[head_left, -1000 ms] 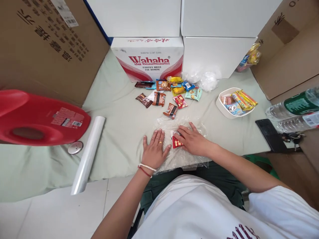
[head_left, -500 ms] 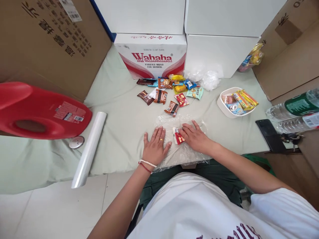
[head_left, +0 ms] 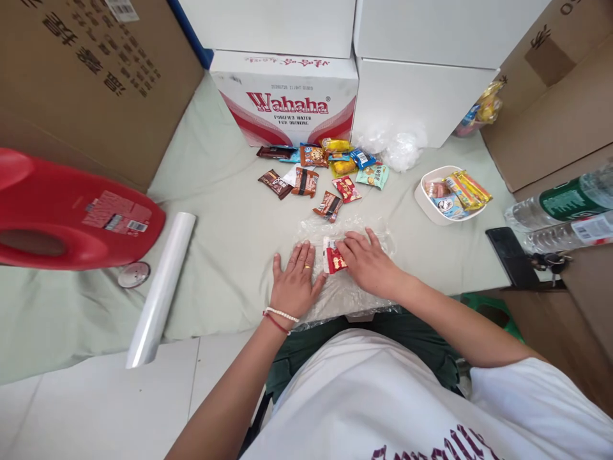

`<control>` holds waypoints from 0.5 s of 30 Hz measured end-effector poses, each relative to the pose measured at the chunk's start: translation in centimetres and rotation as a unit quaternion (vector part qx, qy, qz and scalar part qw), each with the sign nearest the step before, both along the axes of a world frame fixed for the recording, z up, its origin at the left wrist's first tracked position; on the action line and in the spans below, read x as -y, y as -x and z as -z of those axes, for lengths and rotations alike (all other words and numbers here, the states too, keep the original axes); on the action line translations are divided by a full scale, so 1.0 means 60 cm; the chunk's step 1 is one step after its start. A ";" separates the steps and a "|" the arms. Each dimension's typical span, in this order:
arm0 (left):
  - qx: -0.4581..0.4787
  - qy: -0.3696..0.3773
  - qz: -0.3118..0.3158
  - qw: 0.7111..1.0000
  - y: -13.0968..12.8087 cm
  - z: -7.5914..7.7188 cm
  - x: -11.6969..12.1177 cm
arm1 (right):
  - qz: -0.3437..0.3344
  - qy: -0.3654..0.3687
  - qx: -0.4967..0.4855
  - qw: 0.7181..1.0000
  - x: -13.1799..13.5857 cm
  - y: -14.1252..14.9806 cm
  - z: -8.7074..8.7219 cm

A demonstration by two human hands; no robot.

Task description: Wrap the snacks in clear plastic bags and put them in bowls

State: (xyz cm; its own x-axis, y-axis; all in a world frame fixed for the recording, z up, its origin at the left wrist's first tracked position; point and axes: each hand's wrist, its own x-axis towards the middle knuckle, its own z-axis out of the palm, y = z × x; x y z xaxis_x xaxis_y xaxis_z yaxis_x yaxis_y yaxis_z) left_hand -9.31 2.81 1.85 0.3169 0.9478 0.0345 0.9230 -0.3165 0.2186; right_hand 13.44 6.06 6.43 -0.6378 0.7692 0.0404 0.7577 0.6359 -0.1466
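My left hand (head_left: 293,281) lies flat with fingers spread, on the left part of a sheet of clear plastic film (head_left: 330,300) at the table's front edge. On the film rests a small red snack packet (head_left: 334,257) with a pale end strip. The fingers of my right hand (head_left: 371,262) are spread and slightly bent over the packet's right end, and its thumb is hidden. Beyond the film lie a brown-wrapped snack (head_left: 328,206), a red snack packet (head_left: 346,189) and a mint-green packet (head_left: 372,176), with several other wrapped snacks behind them.
A white bowl (head_left: 421,198) of snacks stands right, near a black phone (head_left: 511,255), keys and two bottles. At left are a roll of film (head_left: 163,287), a round tin (head_left: 134,275) and a red jug (head_left: 81,211). A Wahaha carton (head_left: 287,102) and crumpled plastic (head_left: 400,150) are behind.
My right hand shifts slightly right and then back left over the red packet, uncovering more of its left part. My left hand stays flat. The whole view shifts slightly.
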 end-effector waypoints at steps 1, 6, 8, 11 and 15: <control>0.000 0.002 0.001 1.000 0.000 0.001 0.000 | 0.000 0.016 0.009 1.000 0.002 0.009 0.009; 0.033 0.024 -0.008 0.999 0.014 0.003 -0.006 | 0.017 0.063 -0.024 0.998 0.015 -0.008 0.016; 0.070 0.035 -0.011 0.997 0.032 -0.002 -0.008 | 0.011 0.066 -0.072 0.995 0.033 -0.040 0.001; 0.128 0.031 0.039 0.991 0.074 -0.017 -0.002 | -0.032 0.077 -0.142 0.986 0.080 -0.094 -0.010; 0.150 0.069 0.218 0.962 0.126 -0.028 0.030 | -0.048 0.075 -0.131 0.987 0.148 -0.144 0.025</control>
